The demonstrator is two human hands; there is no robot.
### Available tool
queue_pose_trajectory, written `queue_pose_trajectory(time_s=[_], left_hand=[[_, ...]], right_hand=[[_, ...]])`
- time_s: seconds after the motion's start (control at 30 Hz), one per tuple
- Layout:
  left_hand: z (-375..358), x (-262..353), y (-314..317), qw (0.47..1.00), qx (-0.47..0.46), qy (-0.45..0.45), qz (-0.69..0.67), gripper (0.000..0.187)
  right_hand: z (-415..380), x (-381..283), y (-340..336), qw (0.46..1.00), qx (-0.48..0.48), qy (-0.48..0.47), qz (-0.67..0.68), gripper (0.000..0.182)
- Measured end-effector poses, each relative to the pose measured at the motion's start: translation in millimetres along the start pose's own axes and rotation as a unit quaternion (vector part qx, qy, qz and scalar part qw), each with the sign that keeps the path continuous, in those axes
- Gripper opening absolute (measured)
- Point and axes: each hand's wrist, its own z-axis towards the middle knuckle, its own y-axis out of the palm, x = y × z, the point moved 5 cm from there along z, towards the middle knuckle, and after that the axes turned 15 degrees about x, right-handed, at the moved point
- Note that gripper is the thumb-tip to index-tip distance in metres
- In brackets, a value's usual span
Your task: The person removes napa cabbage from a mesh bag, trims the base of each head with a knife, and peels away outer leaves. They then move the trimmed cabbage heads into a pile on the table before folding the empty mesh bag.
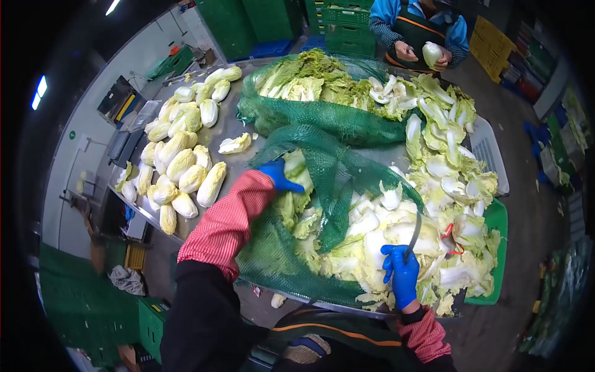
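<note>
My left hand (281, 176), in a blue glove, grips a leafy Chinese cabbage (296, 162) at the mouth of a green mesh bag (331, 186). Its thumb lies across the leaves, while the far fingers are partly hidden. In my blue-gloved right hand (401, 273) is a knife (415, 232), closed in the fist with its thin dark blade pointing up and away from me. Below and around the blade spread loose trimmed cabbage leaves (375, 239). Part of the mesh bag drapes over cabbage near my left forearm.
Several trimmed Chinese cabbages (181, 162) lie piled at the table's left, with a lone one (235, 144) nearer the middle. A second mesh bag (322, 118) holds cabbages at the back. Across the table a person (427, 31) holds a cabbage. A green crate (496, 248) stands at the right edge.
</note>
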Motion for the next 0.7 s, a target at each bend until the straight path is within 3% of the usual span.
queue_pose_trajectory(time_s=[0.07,0.23,0.33,0.37,0.47,0.5,0.6,0.63,0.7], left_hand=[[-18.2,38.8,-23.0,0.993,-0.048,0.049,0.096,0.109],[-1.5,-20.6,-2.0,0.991,0.062,-0.018,-0.115,0.104],[3.7,-5.6,-5.4,0.958,-0.037,0.015,-0.283,0.100],[15.3,-16.1,6.5,0.961,-0.044,0.040,-0.271,0.093],[19.6,-22.5,8.4,0.951,-0.225,-0.104,-0.185,0.091],[12.4,-20.8,1.5,0.949,-0.210,-0.115,-0.203,0.091],[24.1,-15.1,37.0,0.975,-0.196,0.030,-0.100,0.094],[25.9,-9.9,45.4,0.959,-0.250,0.015,-0.131,0.096],[12.3,3.2,45.4,0.955,-0.218,0.004,-0.199,0.092]], right_hand=[[-0.2,3.5,9.3,1.000,-0.002,-0.003,-0.006,0.019],[2.9,17.2,30.4,0.999,-0.031,0.030,-0.010,0.017],[3.4,19.1,45.1,0.999,-0.031,0.021,-0.031,0.020],[1.9,19.3,50.2,0.999,-0.029,0.023,-0.038,0.021],[2.8,25.1,62.9,0.999,-0.021,0.015,-0.036,0.024],[3.2,27.8,67.0,0.999,-0.019,0.013,-0.028,0.024],[3.2,32.7,76.8,0.999,-0.020,0.026,-0.025,0.023],[3.2,33.7,79.6,0.999,-0.022,0.033,-0.027,0.022],[1.9,32.0,83.4,0.999,-0.018,0.028,-0.032,0.019]])
